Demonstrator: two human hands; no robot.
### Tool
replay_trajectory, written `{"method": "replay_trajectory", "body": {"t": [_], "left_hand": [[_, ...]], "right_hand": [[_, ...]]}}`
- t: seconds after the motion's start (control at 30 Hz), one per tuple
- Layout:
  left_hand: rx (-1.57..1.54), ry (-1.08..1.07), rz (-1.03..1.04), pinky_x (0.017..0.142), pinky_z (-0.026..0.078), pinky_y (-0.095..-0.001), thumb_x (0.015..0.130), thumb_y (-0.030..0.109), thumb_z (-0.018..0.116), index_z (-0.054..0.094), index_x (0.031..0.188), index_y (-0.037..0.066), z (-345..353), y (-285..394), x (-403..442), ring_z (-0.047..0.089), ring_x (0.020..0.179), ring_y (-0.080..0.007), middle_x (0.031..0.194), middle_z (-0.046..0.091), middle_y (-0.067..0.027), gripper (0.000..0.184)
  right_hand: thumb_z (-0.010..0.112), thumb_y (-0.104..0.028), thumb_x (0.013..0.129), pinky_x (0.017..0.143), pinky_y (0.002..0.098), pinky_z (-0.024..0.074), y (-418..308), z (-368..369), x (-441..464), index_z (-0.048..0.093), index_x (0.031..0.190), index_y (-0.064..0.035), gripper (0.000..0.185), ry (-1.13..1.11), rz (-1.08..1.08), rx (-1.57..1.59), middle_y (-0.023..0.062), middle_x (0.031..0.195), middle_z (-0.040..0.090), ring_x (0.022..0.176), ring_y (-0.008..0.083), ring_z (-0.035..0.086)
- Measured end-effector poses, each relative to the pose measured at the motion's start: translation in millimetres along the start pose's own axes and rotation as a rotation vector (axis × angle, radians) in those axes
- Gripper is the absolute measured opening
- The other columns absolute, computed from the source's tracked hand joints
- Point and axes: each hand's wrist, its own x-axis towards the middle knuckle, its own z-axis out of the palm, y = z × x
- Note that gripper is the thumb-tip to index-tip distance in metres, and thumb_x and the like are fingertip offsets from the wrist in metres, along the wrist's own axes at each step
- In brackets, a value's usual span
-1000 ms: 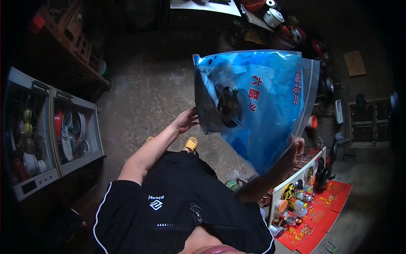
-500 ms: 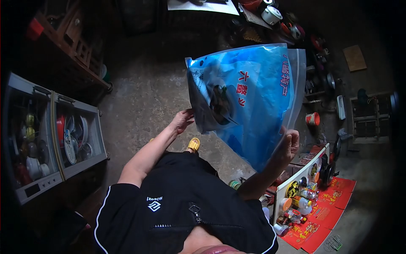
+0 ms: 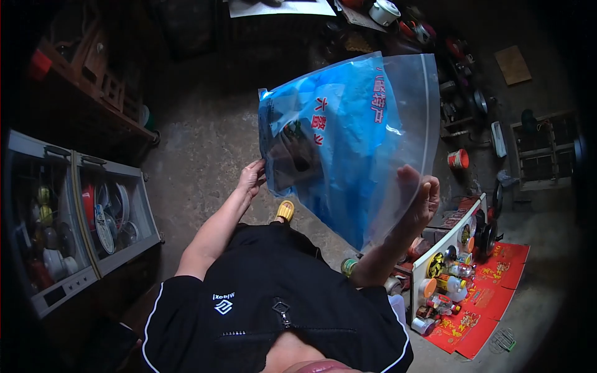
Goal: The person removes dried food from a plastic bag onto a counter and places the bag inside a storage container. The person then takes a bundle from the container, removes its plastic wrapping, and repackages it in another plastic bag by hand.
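A clear zip-top plastic bag (image 3: 410, 112) is held up sideways in front of me. Inside it lies a blue plastic bag (image 3: 351, 149) printed with red Chinese characters, with a dark food picture near its left end. My left hand (image 3: 251, 178) pinches the lower left edge of the bags. On the other side, my right hand (image 3: 426, 196) has its fingers closed on the clear bag near its zip edge, and part of that hand shows through the film.
At left stands a glass-doored cabinet (image 3: 87, 158) with dishes inside. To the right, several jars and bottles line a white-edged shelf (image 3: 418, 292) beside a red printed sheet (image 3: 491, 298). A red bucket (image 3: 458, 159) stands on the floor (image 3: 199, 155). My yellow slipper (image 3: 285, 210) shows below.
The blue bag has shifted left inside the clear bag, leaving a wider see-through strip at the zip end. My left hand and the bags have moved slightly left.
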Motion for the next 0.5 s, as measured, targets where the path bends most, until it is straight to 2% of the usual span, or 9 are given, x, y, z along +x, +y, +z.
{"method": "replay_trajectory", "body": {"t": [0.03, 0.1, 0.13, 0.17, 0.23, 0.27, 0.33, 0.43, 0.5], "left_hand": [[-0.004, 0.017, 0.018, 0.076, 0.039, -0.0342, 0.084, 0.029, 0.063, 0.063, 0.095, 0.016, -11.6, 0.6, 4.6, 0.054, 0.082, -0.0087, 0.084, 0.061, 0.0058, 0.017], [-0.001, 0.091, 0.011, 0.076, 0.038, -0.0341, 0.084, 0.028, 0.062, 0.063, 0.097, 0.014, -33.5, 3.5, 10.7, 0.054, 0.080, -0.0097, 0.084, 0.062, 0.0046, 0.018], [0.019, 0.174, 0.019, 0.078, 0.040, -0.0374, 0.085, 0.026, 0.061, 0.063, 0.099, 0.012, -43.7, 7.8, 12.3, 0.057, 0.083, -0.0135, 0.087, 0.064, 0.0010, 0.020], [-0.031, 0.181, 0.060, 0.077, 0.043, -0.0396, 0.086, 0.023, 0.059, 0.062, 0.101, 0.009, -55.7, 10.0, 14.7, 0.058, 0.084, -0.0167, 0.090, 0.064, -0.0026, 0.021], [-0.133, 0.172, 0.142, 0.076, 0.052, -0.0425, 0.089, 0.017, 0.051, 0.059, 0.104, 0.001, -104.8, 5.0, 34.6, 0.062, 0.087, -0.0253, 0.096, 0.064, -0.0128, 0.023], [-0.139, 0.219, 0.125, 0.075, 0.054, -0.0398, 0.091, 0.015, 0.047, 0.057, 0.104, -0.002, -115.3, 14.2, 27.9, 0.063, 0.084, -0.0264, 0.095, 0.063, -0.0155, 0.024], [-0.047, 0.360, 0.115, 0.076, 0.053, -0.0412, 0.092, 0.016, 0.046, 0.057, 0.106, 0.000, -144.5, 26.1, 18.9, 0.062, 0.086, -0.0264, 0.098, 0.063, -0.0141, 0.024], [-0.175, 0.479, 0.188, 0.079, 0.051, -0.0437, 0.089, 0.019, 0.055, 0.057, 0.109, 0.001, -224.9, 27.8, 34.5, 0.061, 0.089, -0.0277, 0.099, 0.063, -0.0134, 0.027], [-0.219, 0.567, 0.206, 0.080, 0.051, -0.0442, 0.087, 0.018, 0.058, 0.057, 0.111, 0.001, -244.6, 42.9, 21.0, 0.061, 0.091, -0.0279, 0.103, 0.062, -0.0137, 0.029]], "right_hand": [[0.055, -0.025, 0.090, 0.080, 0.0378, 0.0515, 0.5, 2.2, -2.5, 0.052, 0.088, -0.0040, 0.021, 0.067, 0.013, 0.043, 0.0217, 0.093, 0.065, 0.085, 0.0260, 0.065], [0.054, -0.022, 0.091, 0.077, 0.0365, 0.0534, 1.7, -25.9, 4.8, 0.052, 0.092, -0.0028, 0.020, 0.050, -0.002, 0.197, 0.0217, 0.093, 0.065, 0.083, 0.0267, 0.066], [0.053, -0.021, 0.091, 0.076, 0.0365, 0.0539, -3.3, -34.2, 8.1, 0.051, 0.095, -0.0021, 0.019, 0.043, -0.008, 0.292, 0.0221, 0.092, 0.065, 0.083, 0.0272, 0.066], [0.056, -0.021, 0.089, 0.075, 0.0384, 0.0545, 1.8, -71.8, 17.1, 0.052, 0.101, -0.0013, 0.023, 0.050, -0.004, 0.460, 0.0255, 0.100, 0.062, 0.089, 0.0289, 0.064], [0.055, -0.018, 0.089, 0.077, 0.0399, 0.0538, 3.2, -131.6, 29.2, 0.053, 0.108, -0.0008, 0.026, 0.214, -0.392, -0.941, 0.0240, 0.110, 0.058, 0.097, 0.0283, 0.061], [0.055, -0.018, 0.089, 0.077, 0.0399, 0.0538, -7.0, -118.8, 25.8, 0.053, 0.108, -0.0008, 0.026, 0.225, -0.393, -0.951, 0.0240, 0.110, 0.058, 0.097, 0.0283, 0.061], [0.052, -0.018, 0.090, 0.079, 0.0350, 0.0509, -32.6, -98.9, 21.2, 0.052, 0.110, -0.0003, 0.027, 0.338, -0.492, -1.108, 0.0210, 0.108, 0.058, 0.098, 0.0241, 0.059], [0.048, -0.019, 0.092, 0.081, 0.0276, 0.0466, -62.3, -62.7, 26.2, 0.052, 0.113, 0.0004, 0.029, 0.488, -0.636, -1.340, 0.0165, 0.105, 0.058, 0.100, 0.0180, 0.057], [0.046, -0.019, 0.093, 0.083, 0.0227, 0.0437, -76.8, -30.2, 22.5, 0.052, 0.115, 0.0009, 0.031, 0.578, -0.731, -1.482, 0.0135, 0.104, 0.058, 0.101, 0.0139, 0.055]]}}
